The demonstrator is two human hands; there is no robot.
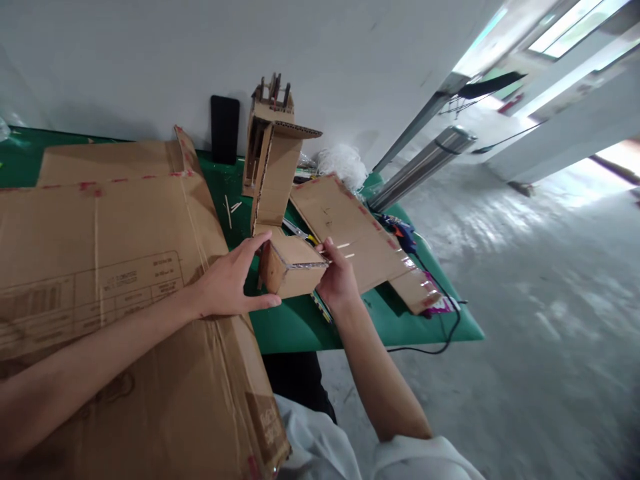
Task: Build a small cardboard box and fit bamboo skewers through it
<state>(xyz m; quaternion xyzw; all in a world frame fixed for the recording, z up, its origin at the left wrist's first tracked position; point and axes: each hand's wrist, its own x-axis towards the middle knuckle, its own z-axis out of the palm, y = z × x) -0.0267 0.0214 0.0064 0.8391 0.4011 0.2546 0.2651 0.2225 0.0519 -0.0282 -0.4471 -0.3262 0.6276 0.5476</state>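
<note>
We hold a small box [290, 267] over the green table [300, 323]. Our left hand [227, 283] has its fingers spread wide around the box's left side. Our right hand [337, 277] grips its right end. A big flat cardboard [110, 267] lies to the left, a cardboard tower [273, 153] behind.

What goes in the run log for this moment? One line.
left hand: holds cardboard box | right hand: steadies box's right side | table: green | flat cardboard sheet: left
</note>
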